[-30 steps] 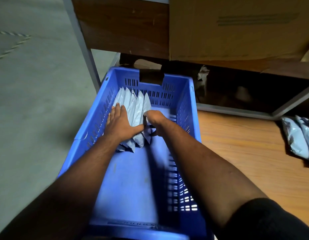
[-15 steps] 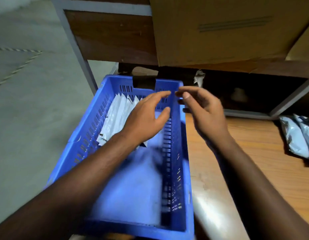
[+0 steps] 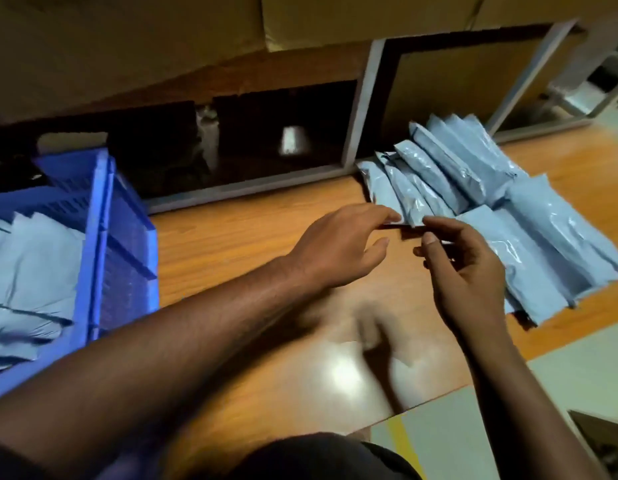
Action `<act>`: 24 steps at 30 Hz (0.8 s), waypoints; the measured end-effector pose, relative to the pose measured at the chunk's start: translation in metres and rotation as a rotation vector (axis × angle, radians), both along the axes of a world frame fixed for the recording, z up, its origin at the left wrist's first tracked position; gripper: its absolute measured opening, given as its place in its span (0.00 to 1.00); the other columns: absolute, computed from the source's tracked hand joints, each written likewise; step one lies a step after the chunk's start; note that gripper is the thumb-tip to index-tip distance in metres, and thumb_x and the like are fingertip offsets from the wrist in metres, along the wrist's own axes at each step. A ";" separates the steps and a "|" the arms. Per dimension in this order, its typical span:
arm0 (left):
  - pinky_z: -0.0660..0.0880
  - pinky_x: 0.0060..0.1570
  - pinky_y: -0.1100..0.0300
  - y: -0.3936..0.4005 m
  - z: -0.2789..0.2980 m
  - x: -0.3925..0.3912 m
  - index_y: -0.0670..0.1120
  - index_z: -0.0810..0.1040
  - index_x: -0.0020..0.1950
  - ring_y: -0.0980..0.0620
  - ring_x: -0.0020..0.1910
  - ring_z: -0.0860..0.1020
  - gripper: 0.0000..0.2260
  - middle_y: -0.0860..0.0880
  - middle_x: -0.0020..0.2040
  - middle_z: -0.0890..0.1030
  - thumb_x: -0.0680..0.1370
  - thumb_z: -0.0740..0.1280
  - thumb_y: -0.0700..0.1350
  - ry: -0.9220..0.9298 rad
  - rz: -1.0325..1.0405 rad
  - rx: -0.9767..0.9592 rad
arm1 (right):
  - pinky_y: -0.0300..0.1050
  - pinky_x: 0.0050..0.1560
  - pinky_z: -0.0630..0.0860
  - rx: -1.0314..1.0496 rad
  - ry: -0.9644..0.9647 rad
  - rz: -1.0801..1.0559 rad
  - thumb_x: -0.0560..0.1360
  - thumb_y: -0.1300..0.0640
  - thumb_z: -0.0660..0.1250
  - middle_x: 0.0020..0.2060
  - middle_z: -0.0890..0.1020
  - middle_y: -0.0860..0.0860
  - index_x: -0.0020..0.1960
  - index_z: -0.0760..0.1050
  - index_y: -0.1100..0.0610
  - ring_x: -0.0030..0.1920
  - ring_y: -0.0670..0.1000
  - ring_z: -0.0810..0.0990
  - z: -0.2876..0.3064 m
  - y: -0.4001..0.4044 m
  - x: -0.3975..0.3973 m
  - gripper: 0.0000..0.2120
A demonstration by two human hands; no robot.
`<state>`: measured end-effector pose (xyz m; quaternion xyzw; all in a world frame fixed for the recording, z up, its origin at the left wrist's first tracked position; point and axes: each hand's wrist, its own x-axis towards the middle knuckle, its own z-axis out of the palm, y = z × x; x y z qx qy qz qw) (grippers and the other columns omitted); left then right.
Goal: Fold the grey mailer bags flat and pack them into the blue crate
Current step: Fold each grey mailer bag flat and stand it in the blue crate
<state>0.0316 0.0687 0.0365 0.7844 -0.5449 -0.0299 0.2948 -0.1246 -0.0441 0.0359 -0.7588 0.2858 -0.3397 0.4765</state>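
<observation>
Both hands have come out of the blue crate [image 3: 103, 216], where a second ago they were pressing the packed bags into their row, and now reach across the wooden surface [image 3: 231, 244] to the loose pile of grey mailer bags [image 3: 529, 237] at about two o'clock. The left hand [image 3: 338, 251] stretches out with fingers straight and relaxed, its fingertips touching the near corner of the lowest bag in the fan, holding nothing. The right hand [image 3: 473, 271] is loosely curled beside that same corner; there may be a thin edge between thumb and forefinger, but blur hides whether it pinches anything — I cannot tell. The crate sits at nine o'clock with several folded bags [image 3: 30, 271] already inside. I judge one packing round is done and the next bag is about to be picked up — the pile is still large, so plenty remains. No brand, label or writing is readable on bags, crate or the cardboard box [image 3: 335, 19] above.
</observation>
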 end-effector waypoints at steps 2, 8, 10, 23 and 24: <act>0.74 0.63 0.52 -0.045 -0.026 -0.017 0.51 0.76 0.70 0.51 0.66 0.75 0.18 0.53 0.67 0.79 0.80 0.67 0.49 0.026 -0.034 0.056 | 0.46 0.49 0.81 -0.044 0.152 -0.088 0.81 0.52 0.69 0.50 0.85 0.40 0.56 0.81 0.44 0.48 0.43 0.84 -0.026 -0.042 -0.025 0.06; 0.73 0.61 0.56 -0.141 -0.089 -0.068 0.51 0.75 0.71 0.53 0.65 0.74 0.18 0.53 0.69 0.77 0.80 0.66 0.46 0.102 -0.032 0.166 | 0.55 0.54 0.69 -0.646 0.603 -0.270 0.75 0.55 0.73 0.63 0.82 0.49 0.62 0.82 0.51 0.60 0.59 0.78 -0.097 -0.144 -0.084 0.15; 0.74 0.61 0.55 -0.164 -0.097 -0.079 0.51 0.75 0.70 0.52 0.66 0.73 0.18 0.52 0.68 0.77 0.80 0.66 0.45 0.114 -0.008 0.171 | 0.56 0.59 0.69 -0.652 0.678 -0.262 0.75 0.51 0.71 0.68 0.79 0.52 0.67 0.78 0.52 0.65 0.60 0.75 -0.101 -0.171 -0.087 0.20; 0.71 0.69 0.51 -0.200 -0.086 -0.091 0.51 0.71 0.75 0.53 0.72 0.70 0.21 0.52 0.73 0.74 0.81 0.65 0.47 0.102 -0.050 0.163 | 0.57 0.59 0.65 -0.513 0.710 -0.172 0.77 0.48 0.67 0.50 0.83 0.53 0.62 0.74 0.49 0.55 0.60 0.77 -0.107 -0.227 -0.096 0.15; 0.71 0.69 0.51 -0.194 -0.083 -0.089 0.51 0.71 0.75 0.53 0.72 0.69 0.22 0.52 0.73 0.74 0.81 0.66 0.46 0.097 -0.052 0.133 | 0.57 0.59 0.65 -0.522 0.663 -0.168 0.76 0.49 0.69 0.51 0.83 0.53 0.63 0.75 0.50 0.55 0.60 0.78 -0.103 -0.222 -0.098 0.16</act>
